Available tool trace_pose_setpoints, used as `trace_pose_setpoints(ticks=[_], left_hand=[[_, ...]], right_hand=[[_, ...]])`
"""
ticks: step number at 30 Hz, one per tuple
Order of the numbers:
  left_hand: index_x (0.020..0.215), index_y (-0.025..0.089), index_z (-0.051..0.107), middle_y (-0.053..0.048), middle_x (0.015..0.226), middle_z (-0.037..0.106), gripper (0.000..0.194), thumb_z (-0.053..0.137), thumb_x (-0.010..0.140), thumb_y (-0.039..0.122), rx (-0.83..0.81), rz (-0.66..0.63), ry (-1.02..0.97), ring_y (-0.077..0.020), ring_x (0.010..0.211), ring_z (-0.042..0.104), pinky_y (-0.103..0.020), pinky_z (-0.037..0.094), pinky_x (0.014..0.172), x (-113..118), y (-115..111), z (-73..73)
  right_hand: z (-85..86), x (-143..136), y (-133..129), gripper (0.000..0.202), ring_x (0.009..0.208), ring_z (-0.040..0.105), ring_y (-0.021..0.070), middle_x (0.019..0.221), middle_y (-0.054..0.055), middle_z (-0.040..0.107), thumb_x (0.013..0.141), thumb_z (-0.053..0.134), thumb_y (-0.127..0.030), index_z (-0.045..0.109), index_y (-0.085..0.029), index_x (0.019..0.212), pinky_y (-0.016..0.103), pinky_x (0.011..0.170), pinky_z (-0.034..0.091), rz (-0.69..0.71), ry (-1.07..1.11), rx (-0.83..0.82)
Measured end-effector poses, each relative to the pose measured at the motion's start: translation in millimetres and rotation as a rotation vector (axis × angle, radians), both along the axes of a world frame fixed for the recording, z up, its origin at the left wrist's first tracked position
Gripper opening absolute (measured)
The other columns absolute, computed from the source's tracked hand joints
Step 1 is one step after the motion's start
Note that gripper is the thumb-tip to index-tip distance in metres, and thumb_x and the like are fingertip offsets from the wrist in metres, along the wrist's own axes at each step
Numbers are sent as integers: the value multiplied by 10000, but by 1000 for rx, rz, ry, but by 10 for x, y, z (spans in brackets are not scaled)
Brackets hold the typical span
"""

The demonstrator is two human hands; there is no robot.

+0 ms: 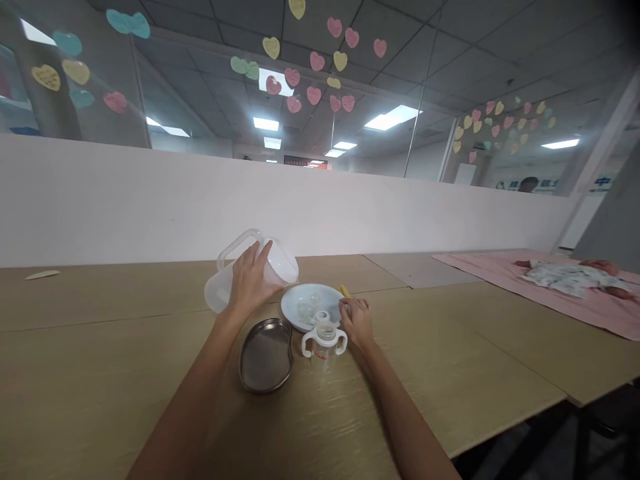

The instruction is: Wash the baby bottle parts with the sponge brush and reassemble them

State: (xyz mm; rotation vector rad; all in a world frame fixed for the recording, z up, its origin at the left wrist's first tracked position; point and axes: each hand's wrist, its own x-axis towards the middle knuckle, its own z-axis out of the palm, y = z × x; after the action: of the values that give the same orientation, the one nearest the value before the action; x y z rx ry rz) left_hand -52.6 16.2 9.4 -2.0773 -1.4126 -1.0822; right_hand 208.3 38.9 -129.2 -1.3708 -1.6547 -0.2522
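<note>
My left hand (pixel 253 277) is wrapped round a translucent white pitcher (pixel 217 292), which is tilted with its white lidded end over the bowl's left side. The shallow white bowl (pixel 295 293) holds clear parts and a small white ring. At the bowl's right rim, the fingers of my right hand (pixel 357 320) are curled and pressed on the edge. A baby bottle (pixel 324 350) with two white handles stands uncapped in front of the bowl. Left of it lies a metal kidney dish (pixel 266 357). Something yellow (pixel 345 291) shows behind my right hand, mostly hidden.
A pink cloth (pixel 500 280) at the right bears a baby-like figure (pixel 570 277) in patterned clothes, perhaps a doll. A flat pale piece (pixel 43 274) lies far left on the wooden table (pixel 125 387). Behind rises a low white wall (pixel 150 207) topped with glass.
</note>
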Motion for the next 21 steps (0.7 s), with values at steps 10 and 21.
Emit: trace_pose_setpoints(ticks=[10, 21], left_hand=[[1373, 207, 298, -149, 1448, 293, 845, 711, 645, 323, 37, -80, 164, -347, 1320, 263, -489, 226, 1060, 158, -2, -50], [1370, 199, 317, -143, 1445, 303, 815, 698, 662, 332, 35, -112, 196, -349, 1325, 243, -497, 205, 1069, 134, 16, -61]], right_hand=[[2, 21, 17, 402, 826, 558, 203, 827, 88, 675, 923, 287, -328, 644, -172, 822, 342, 870, 306, -63, 16, 0], [-6, 37, 21, 430, 796, 561, 196, 790, 87, 670, 934, 263, -341, 629, -170, 784, 331, 862, 303, -80, -13, 5]])
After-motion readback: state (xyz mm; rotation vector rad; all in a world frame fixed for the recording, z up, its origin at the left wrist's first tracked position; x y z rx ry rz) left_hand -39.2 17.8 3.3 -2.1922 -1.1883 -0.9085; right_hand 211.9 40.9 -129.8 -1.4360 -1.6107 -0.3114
